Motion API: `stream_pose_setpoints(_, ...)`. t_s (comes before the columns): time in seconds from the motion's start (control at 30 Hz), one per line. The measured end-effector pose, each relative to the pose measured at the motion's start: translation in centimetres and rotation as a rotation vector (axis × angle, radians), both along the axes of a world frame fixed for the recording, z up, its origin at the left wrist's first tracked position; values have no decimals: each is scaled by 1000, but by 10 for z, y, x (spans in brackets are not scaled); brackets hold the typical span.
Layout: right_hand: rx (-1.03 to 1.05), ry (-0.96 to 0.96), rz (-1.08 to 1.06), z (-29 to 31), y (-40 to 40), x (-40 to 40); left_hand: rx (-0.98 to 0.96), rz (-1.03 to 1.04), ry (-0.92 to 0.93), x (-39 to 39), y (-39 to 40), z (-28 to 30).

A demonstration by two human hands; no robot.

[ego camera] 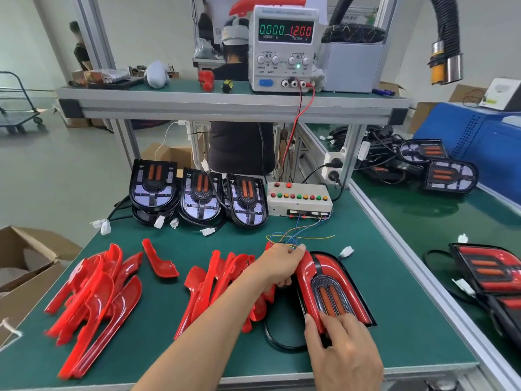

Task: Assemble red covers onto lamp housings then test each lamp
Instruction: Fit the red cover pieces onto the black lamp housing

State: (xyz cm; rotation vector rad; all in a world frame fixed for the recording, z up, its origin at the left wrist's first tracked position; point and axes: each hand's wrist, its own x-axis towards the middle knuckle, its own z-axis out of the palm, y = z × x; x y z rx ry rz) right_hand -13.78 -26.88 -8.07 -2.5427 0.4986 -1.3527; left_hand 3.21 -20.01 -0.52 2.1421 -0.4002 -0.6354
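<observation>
- Left hand (277, 265): fingers curled over the upper left edge of the lamp housing (334, 292), thumb tucked beneath; it grips the housing where the red cover (308, 280) wraps the curve.
- Right hand (342, 349): fingers stretched nearly flat and a little apart, pressing down on the near end of the same lamp; fingertips (328, 320) lie on the dark centre insert and the red rim. Whether the thumb hooks under the edge, cannot tell — hidden by the palm.
- The lamp lies on the green bench mat (169, 359), right of centre, red cover on its face, two orange strips showing in the middle. Its black cable (277, 341) loops on the mat just beside it; a white connector (346, 252) lies past its far corner.
- Left of the hands: a pile of loose red covers (222, 280) touching the left wrist, a second, bigger pile (93, 300) near the bench's left edge, one single cover (159, 263) between them.
- Far side of mat: three uncovered housings (197, 193) propped in a row, plugs trailing in front.
- Beside them, a white test box (298, 200) with red, green and yellow buttons; thin coloured wires (293, 235) run from it toward the left hand.
- On the shelf above, a power supply (284, 49) reads 0.000 and 12.00.
- Right-hand bench: a finished lamp (490, 268) with red covers on.
</observation>
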Motion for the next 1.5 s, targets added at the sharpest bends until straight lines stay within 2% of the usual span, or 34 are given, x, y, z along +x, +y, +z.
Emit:
stream_pose_setpoints(0.13,50,-11,-21,8,-2,0,-38,8,19,2,-5,-4)
stream_pose_setpoints(0.37,154,130,-34,18,1,0,38,2,-80,-1,-12,-6)
stream_pose_setpoints(0.57,243,6,0,23,2,-3,-4,22,-42,-3,-15,-4)
stream_pose_setpoints(0.8,231,166,-49,22,2,0,-38,35,-35,-5,-19,-7)
stream_pose_setpoints(1.03,346,59,-4,37,-1,-1,-99,66,58,-5,-19,-4)
stream_pose_setpoints(1.23,284,214,-25,25,-3,3,-92,69,64,-5,-20,-5)
stream_pose_setpoints(1.5,159,120,-73,14,0,4,-87,63,38,-3,-18,-15)
